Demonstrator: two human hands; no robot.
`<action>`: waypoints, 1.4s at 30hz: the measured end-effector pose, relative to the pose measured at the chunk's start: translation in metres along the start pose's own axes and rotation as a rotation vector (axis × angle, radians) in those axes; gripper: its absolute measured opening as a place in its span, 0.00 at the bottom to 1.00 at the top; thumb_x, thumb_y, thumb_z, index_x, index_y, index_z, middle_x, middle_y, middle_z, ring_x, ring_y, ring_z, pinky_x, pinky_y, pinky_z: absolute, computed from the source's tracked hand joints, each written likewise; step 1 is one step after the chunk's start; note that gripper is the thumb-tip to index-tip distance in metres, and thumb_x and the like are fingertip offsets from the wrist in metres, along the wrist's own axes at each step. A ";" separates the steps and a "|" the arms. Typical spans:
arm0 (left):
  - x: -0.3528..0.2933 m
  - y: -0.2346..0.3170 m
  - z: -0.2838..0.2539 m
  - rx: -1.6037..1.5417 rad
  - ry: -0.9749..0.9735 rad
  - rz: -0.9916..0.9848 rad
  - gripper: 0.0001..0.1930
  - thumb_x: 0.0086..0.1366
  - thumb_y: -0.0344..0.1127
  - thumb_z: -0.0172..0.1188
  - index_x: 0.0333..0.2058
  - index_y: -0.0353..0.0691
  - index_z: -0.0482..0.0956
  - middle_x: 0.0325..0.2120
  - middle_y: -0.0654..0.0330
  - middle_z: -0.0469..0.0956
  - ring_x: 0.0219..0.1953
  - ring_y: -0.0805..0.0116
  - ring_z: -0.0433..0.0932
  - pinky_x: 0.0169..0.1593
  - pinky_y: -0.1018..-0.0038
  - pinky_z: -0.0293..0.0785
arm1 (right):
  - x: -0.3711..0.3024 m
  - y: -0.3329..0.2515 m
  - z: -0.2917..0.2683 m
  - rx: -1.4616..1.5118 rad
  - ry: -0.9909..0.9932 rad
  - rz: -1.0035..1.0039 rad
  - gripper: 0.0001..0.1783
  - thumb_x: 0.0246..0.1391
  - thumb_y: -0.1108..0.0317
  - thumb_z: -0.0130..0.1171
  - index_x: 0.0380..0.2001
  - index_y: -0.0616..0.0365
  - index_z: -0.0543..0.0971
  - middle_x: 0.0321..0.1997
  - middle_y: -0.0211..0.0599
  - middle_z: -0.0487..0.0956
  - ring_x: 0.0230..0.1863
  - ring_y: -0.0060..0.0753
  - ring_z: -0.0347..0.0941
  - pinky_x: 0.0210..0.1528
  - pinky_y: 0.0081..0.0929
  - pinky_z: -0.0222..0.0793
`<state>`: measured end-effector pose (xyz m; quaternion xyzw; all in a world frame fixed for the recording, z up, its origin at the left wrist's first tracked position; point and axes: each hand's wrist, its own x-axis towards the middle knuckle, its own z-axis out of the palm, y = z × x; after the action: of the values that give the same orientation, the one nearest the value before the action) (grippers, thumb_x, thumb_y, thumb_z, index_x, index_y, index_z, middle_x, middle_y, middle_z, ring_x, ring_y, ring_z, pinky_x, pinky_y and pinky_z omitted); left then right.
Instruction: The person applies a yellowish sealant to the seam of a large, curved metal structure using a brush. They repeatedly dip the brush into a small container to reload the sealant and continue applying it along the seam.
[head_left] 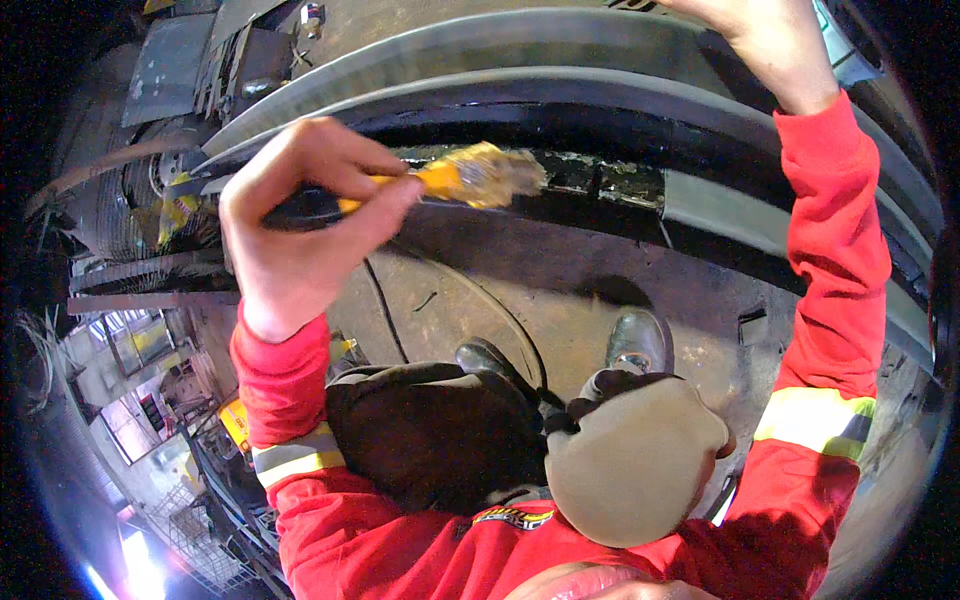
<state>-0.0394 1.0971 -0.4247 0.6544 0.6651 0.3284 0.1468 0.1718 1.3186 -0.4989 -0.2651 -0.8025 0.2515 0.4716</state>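
L hand [290, 255] is gripping a yellow brush [462, 178] btwn thumb & fingers, w/ the bristle end sticking out to the right of the fingertips, over the dark part of a long metal beam [620, 125]. R hand [768, 42] is hanging farther out near the beam's far side, partly out of frame, so can't tell if it's holding anything.

Dk. cable [384, 305] on flr. [455, 335]; wire crate [205, 540], prob., lower L.

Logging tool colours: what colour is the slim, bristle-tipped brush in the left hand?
The brush looks mostly orange-yellow with a brownish tip; best in head view.
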 end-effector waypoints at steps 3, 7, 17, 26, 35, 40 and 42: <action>-0.002 -0.012 -0.009 -0.001 -0.154 -0.231 0.10 0.48 0.17 0.67 0.21 0.33 0.73 0.24 0.60 0.79 0.29 0.76 0.76 0.36 0.79 0.70 | 0.002 0.003 0.000 0.079 -0.007 0.061 0.22 0.36 0.66 0.77 0.31 0.68 0.79 0.30 0.39 0.81 0.33 0.27 0.75 0.40 0.26 0.70; 0.000 -0.007 -0.030 0.300 -0.007 -0.192 0.08 0.48 0.18 0.65 0.22 0.31 0.73 0.22 0.62 0.76 0.28 0.77 0.74 0.37 0.80 0.71 | 0.001 0.000 0.007 0.059 0.024 0.030 0.23 0.35 0.66 0.78 0.32 0.68 0.79 0.31 0.39 0.80 0.33 0.26 0.74 0.40 0.26 0.69; 0.030 0.015 0.018 -0.098 0.021 -0.237 0.09 0.51 0.20 0.70 0.24 0.36 0.76 0.25 0.59 0.81 0.28 0.75 0.77 0.35 0.79 0.73 | 0.000 -0.004 0.003 -0.016 0.009 0.020 0.26 0.35 0.63 0.78 0.34 0.69 0.78 0.32 0.42 0.81 0.34 0.31 0.75 0.43 0.27 0.69; 0.047 -0.018 0.010 0.356 -0.096 -0.092 0.14 0.49 0.27 0.71 0.21 0.34 0.71 0.17 0.65 0.73 0.25 0.80 0.70 0.32 0.80 0.67 | -0.001 -0.003 0.004 -0.097 -0.035 0.045 0.24 0.35 0.65 0.77 0.35 0.67 0.79 0.34 0.40 0.80 0.37 0.29 0.75 0.44 0.26 0.68; 0.043 -0.042 -0.012 0.566 -0.092 -0.065 0.12 0.49 0.29 0.69 0.21 0.33 0.72 0.16 0.63 0.71 0.23 0.78 0.68 0.28 0.76 0.66 | 0.001 0.048 0.002 -0.102 -0.193 0.046 0.23 0.47 0.60 0.73 0.43 0.62 0.79 0.41 0.34 0.82 0.43 0.22 0.75 0.51 0.23 0.68; 0.030 -0.075 -0.027 0.487 0.075 -0.108 0.14 0.47 0.31 0.68 0.20 0.33 0.70 0.16 0.58 0.70 0.20 0.74 0.68 0.27 0.74 0.66 | 0.002 0.040 0.002 -0.138 -0.222 0.091 0.23 0.49 0.61 0.72 0.46 0.62 0.78 0.42 0.33 0.81 0.44 0.23 0.75 0.53 0.23 0.67; 0.025 -0.084 -0.024 0.507 -0.002 -0.064 0.13 0.46 0.32 0.68 0.20 0.32 0.71 0.15 0.56 0.71 0.20 0.73 0.71 0.27 0.73 0.69 | 0.001 0.037 0.002 -0.070 -0.225 0.109 0.24 0.49 0.62 0.72 0.47 0.62 0.78 0.43 0.33 0.81 0.44 0.23 0.75 0.53 0.23 0.67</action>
<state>-0.1221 1.1217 -0.4539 0.6494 0.7463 0.1454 -0.0111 0.1770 1.3459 -0.5235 -0.2948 -0.8431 0.2766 0.3546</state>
